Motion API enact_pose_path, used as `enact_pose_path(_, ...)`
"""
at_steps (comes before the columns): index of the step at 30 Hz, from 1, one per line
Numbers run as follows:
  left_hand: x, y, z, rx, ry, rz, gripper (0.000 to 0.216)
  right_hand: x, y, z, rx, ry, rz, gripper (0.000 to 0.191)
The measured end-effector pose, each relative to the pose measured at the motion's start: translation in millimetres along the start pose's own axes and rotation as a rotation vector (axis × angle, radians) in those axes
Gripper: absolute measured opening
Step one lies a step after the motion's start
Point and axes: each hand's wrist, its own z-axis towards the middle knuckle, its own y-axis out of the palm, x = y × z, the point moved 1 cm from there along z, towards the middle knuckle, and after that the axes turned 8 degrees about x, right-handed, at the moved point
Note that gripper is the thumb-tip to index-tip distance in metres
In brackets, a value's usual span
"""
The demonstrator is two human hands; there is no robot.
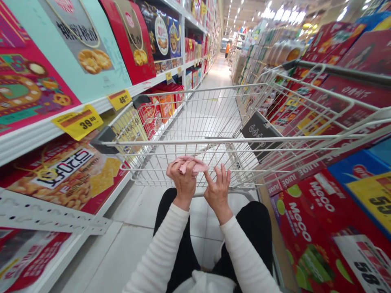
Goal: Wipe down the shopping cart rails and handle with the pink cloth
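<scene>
A metal shopping cart stands sideways across the aisle in front of my knees. My left hand grips a crumpled pink cloth close to the cart's wire side. Just to its right, my right hand has its fingers spread, the index finger reaching towards the cloth's edge and the others in front of the wires. Whether those fingertips touch the wire or the cloth, I cannot tell. Inside the cart, a dark grey panel sits at the right.
On the left, a white shelf holds gift boxes and a red cracker box, with yellow price tags on its edge. Red Meco cartons are stacked close on the right. A distant person in orange is down the tiled aisle.
</scene>
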Motion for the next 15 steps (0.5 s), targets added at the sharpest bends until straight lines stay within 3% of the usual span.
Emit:
enact_pose_path(4,-12,-9,-32,-0.054,0.051,0.025,0.017,1,-1,1,0.006,-0.019,-0.015,0.073)
enact_pose_path(7,-13,-12,-31,-0.011,0.014,0.008,0.017,0,-1,1,0.035,-0.032,-0.026,0.071)
enact_pose_path(11,-10,-3,-28,-0.011,-0.085,-0.026,0.018,-2,1,-1,0.081,-0.019,-0.013,0.063)
enact_pose_path(15,-16,6,-58,-0.038,-0.033,-0.083,0.015,-2,3,-3,0.079,-0.016,-0.008,0.064)
